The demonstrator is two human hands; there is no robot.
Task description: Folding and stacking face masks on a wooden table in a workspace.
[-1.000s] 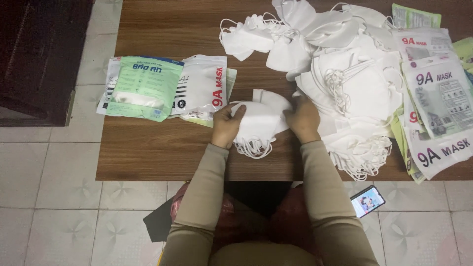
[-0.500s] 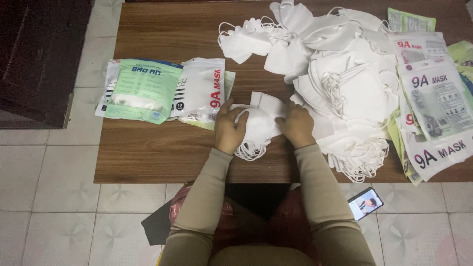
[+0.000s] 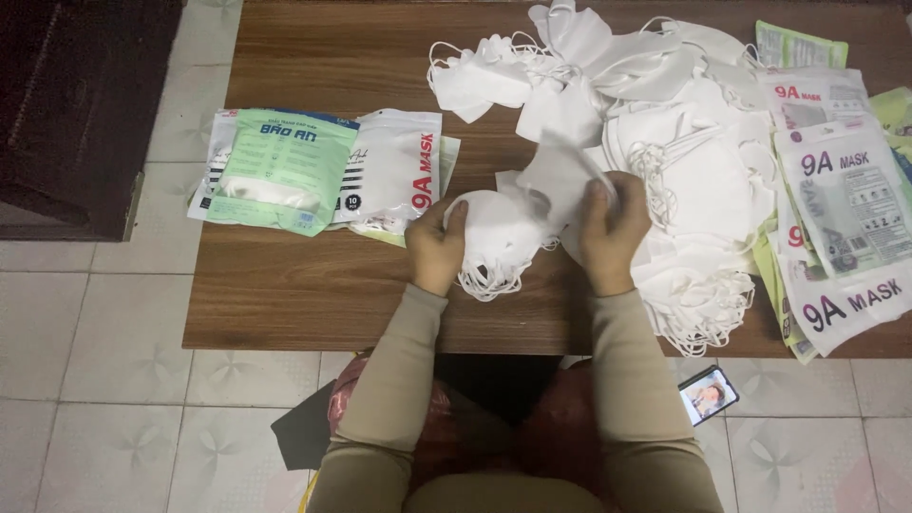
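My left hand [image 3: 435,249] grips the left side of a small stack of white face masks [image 3: 496,233] at the near middle of the brown wooden table [image 3: 285,294]. Ear loops hang from the stack's near edge. My right hand [image 3: 613,233] pinches a single white mask [image 3: 559,176] and holds it tilted up over the stack. A big loose heap of white masks [image 3: 684,161] lies just right of my right hand and stretches to the table's far edge.
Sealed mask packets [image 3: 294,171], green and white, lie on the table's left. More printed packets [image 3: 841,204] are piled at the right edge. A phone [image 3: 709,394] with a lit screen lies on the tiled floor. A dark cabinet [image 3: 76,104] stands at the far left.
My right hand has come off the stack and lifted a single mask above it. My left hand stays on the stack's left side.
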